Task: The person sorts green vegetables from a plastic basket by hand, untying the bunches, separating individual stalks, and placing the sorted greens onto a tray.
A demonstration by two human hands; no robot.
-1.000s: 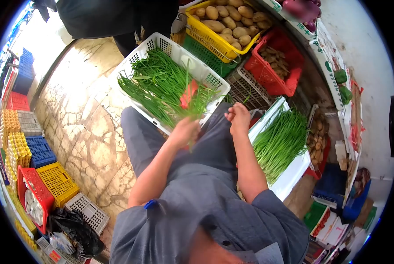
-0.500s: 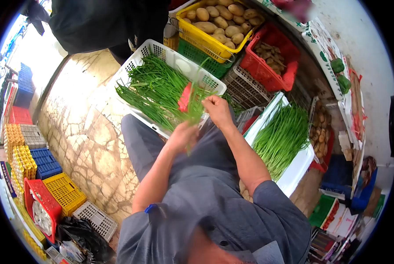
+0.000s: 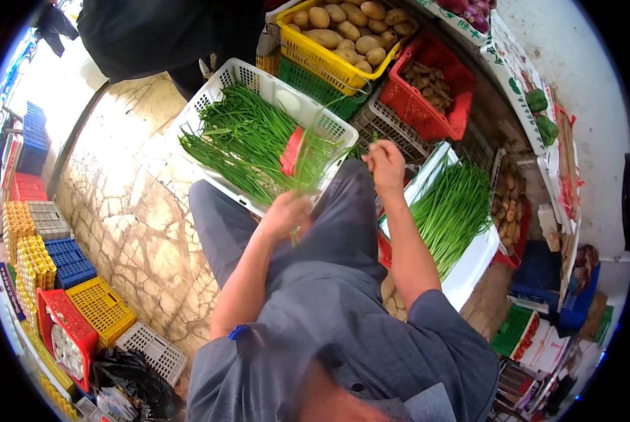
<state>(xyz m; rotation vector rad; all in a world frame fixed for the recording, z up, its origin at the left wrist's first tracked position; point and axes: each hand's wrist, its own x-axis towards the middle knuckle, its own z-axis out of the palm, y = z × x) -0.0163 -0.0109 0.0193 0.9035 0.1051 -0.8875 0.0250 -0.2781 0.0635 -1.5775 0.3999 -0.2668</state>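
Steady the stalks [image 3: 312, 169] in the closed left hand [image 3: 288, 213], picking gently with the right hand [image 3: 386, 164], pinched apparently on a green scrap [image 3: 374, 136].

A gap runs between the left hand [image 3: 289, 214] and right hand [image 3: 386, 166], above the right thigh [image 3: 344, 211]; greens [image 3: 316, 167] fanning from the left hand block the way over the white crate [image 3: 287, 100]; the foam box [image 3: 462, 285] hems the right forearm [image 3: 403, 232]; leftward, floor [image 3: 146, 232] leaves open room.
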